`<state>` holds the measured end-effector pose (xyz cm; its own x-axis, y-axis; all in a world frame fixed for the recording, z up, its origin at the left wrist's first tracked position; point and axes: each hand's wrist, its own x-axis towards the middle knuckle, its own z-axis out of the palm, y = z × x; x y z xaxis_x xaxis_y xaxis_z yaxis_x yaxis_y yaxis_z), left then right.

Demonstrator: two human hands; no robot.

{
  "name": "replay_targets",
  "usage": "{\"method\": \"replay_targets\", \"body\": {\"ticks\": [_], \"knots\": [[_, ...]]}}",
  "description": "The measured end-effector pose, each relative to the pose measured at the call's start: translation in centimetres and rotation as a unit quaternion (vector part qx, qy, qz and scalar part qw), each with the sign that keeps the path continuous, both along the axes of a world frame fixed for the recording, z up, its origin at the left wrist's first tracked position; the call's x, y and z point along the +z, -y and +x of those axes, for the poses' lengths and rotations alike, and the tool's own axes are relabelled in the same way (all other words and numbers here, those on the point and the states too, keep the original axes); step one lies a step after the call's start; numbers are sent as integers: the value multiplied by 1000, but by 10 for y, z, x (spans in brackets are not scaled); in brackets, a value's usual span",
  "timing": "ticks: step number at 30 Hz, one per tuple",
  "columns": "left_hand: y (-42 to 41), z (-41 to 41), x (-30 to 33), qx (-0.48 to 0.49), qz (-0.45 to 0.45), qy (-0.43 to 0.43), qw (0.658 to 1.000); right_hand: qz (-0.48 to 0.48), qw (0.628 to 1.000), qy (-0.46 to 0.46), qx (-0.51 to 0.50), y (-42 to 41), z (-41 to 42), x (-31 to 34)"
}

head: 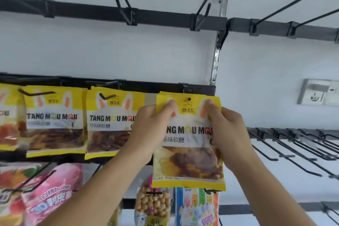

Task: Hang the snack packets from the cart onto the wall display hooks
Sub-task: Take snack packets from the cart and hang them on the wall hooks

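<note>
Both forearms are raised toward the wall, and a yellow snack packet (189,141) is held between the two hands. Its upper left corner is pinched by the left hand (150,130), and its upper right edge is gripped by the right hand (227,132). More than one packet seems to be held together, since several edges are seen at the top. The hang hole is placed at the dark tip of a hook (189,99), at the right end of the black rail (165,86), beside two hung packets (113,121) of the same kind. It cannot be told if the hook is fully passed through the hole. If the packet is released too early, it could slip off and fall onto the peanut bag (154,203) below. If only some of the held packets are threaded, the others may drop. The thin top strip could also be torn by a hard push.
</note>
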<state>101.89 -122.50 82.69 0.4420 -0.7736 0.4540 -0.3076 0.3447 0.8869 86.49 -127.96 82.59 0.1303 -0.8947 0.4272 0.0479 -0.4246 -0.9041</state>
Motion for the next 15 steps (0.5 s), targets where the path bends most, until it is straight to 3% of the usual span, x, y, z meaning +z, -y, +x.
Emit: {"method": "replay_targets", "body": {"ticks": [3,8,11,15], "knots": [[4,3,-8,16,-8,38,999,-15,999,-34,-17,8,3,-8],[25,14,-21,95,-35,101,990,-131,974,-127,-132,23,12,-15],[33,12,-27,164,-20,168,972,-140,969,-126,-162,34,16,-20],[40,8,-39,181,-36,195,963,-130,967,-125,-180,45,22,-26]]}}
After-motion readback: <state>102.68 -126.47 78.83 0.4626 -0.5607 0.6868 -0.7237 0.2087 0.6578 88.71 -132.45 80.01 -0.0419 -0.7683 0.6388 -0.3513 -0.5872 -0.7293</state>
